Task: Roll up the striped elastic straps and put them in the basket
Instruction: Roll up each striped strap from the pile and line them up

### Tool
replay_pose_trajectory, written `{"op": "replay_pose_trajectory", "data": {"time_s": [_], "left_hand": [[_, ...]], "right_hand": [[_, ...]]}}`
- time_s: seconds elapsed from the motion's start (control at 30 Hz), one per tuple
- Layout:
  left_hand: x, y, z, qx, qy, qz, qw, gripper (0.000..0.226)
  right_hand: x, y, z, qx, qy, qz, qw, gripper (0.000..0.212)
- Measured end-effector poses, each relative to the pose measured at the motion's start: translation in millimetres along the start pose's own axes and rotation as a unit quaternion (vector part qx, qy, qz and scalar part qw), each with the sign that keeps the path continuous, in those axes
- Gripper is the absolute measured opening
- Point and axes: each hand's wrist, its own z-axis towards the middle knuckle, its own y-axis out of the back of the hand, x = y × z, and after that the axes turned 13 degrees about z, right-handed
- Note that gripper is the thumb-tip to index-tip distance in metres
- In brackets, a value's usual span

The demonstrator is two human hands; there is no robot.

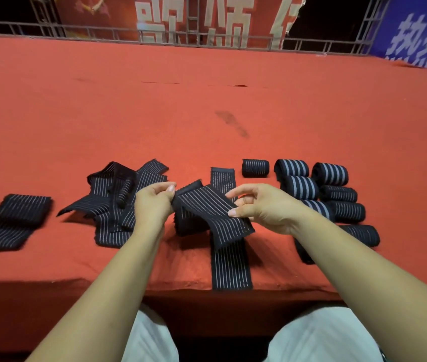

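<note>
A black strap with thin white stripes (207, 205) is held above the red table between both hands. My left hand (152, 205) pinches its left end and my right hand (259, 207) pinches its right edge. The strap's free part hangs down toward the table. A second flat strap (230, 265) lies under it and reaches the table's front edge. A pile of unrolled straps (118, 202) lies left of my left hand, and one folded strap (11, 220) lies at the far left. Several rolled straps (330, 189) sit to the right. No basket is in view.
The red cloth table (207, 105) stretches far back to a metal railing (155, 35) with red and blue banners behind it. My knees in light trousers (319, 335) show below the front edge.
</note>
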Motion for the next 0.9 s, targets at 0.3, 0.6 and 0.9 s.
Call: {"op": "replay_pose_trajectory", "data": {"time_s": [0.3, 0.6, 0.9], "left_hand": [[-1.9, 30.2, 17.4, -0.092, 0.023, 0.018, 0.995, 0.016], [-42.9, -21.4, -43.6, 0.123, 0.021, -0.202, 0.972, 0.014], [-47.4, -10.0, -51.7, 0.239, -0.069, -0.18, 0.952, 0.032]], "right_hand": [[0.0, 22.2, -16.0, -0.114, 0.03, -0.323, 0.939, 0.053], [10.9, -47.4, -5.8, -0.091, 0.201, -0.253, 0.942, 0.048], [10.4, -40.4, -8.8, -0.11, 0.276, -0.24, 0.924, 0.044]]}}
